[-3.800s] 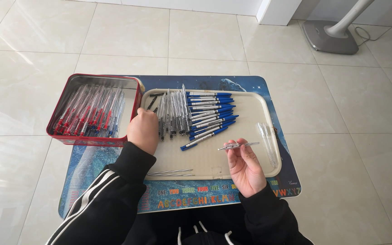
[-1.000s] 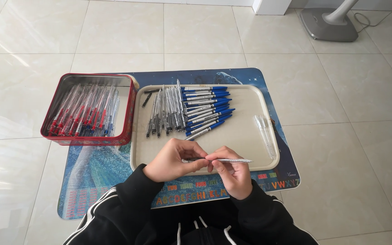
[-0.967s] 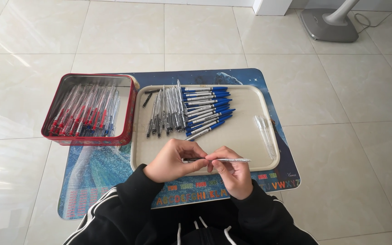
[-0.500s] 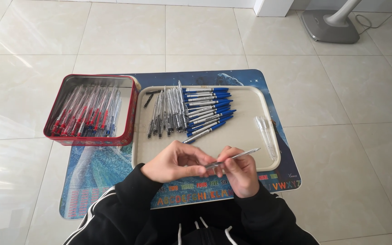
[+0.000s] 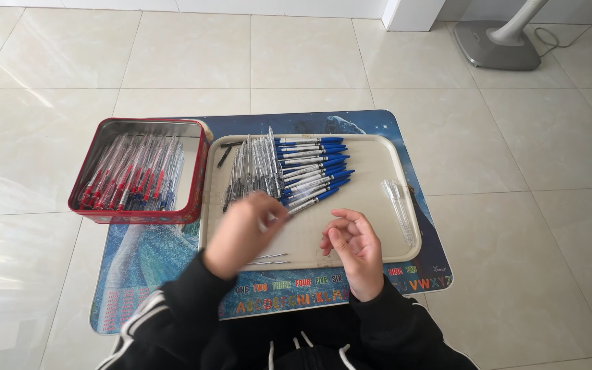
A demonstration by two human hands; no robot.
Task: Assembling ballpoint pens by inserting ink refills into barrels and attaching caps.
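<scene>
Pale floor tiles surround our mat and beige tray (image 5: 378, 147). Our blurred left hand (image 5: 241, 233) reaches toward the blue-capped pens (image 5: 313, 168); its fingers' state we cannot tell. Our right hand (image 5: 354, 250) hovers open, empty. Pens look light, stiff, slippery: pinch mid-barrel.

- The tray (image 5: 378, 147) is looking like matt, smooth beige plastic.
- Left of the tray, the red tin (image 5: 196, 171) is showing glossy metal walls that are reflecting light.
- On the tray, the pens (image 5: 303, 168) are showing clear plastic barrels and blue plastic caps.
- Under the tray, the printed mat (image 5: 145, 270) is gleaming, smooth and laminated-looking.
- Around the tray, the floor tiles (image 5: 296, 55) are shining, glossy.
</scene>
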